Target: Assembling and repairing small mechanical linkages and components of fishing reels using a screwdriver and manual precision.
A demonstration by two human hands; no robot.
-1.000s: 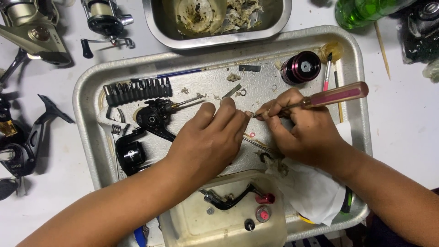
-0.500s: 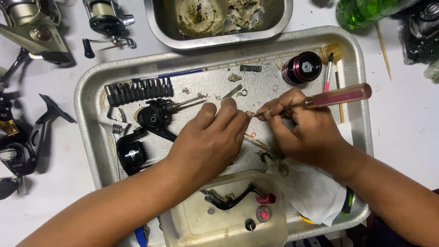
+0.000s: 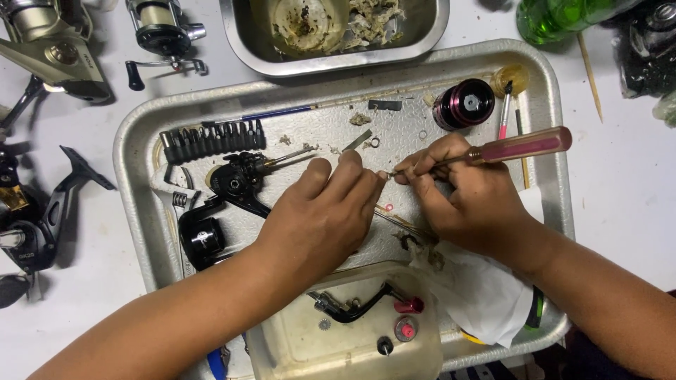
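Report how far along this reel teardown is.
Done: the reel body, dark spool and crank handle lie apart in the metal tray and plastic tub. In hand: left hand pinches a tiny part, right hand works it with a screwdriver. Left: all pieces remain loose, unassembled.

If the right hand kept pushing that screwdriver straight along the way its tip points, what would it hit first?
The right hand aims the screwdriver leftward, and its tip is already almost at the fingertips of the left hand. So it would likely meet whatever small part those fingers pinch; the part itself is too small to make out.

left hand (image 3: 320, 214) curled, right hand (image 3: 465, 193) gripping, fingertips meeting
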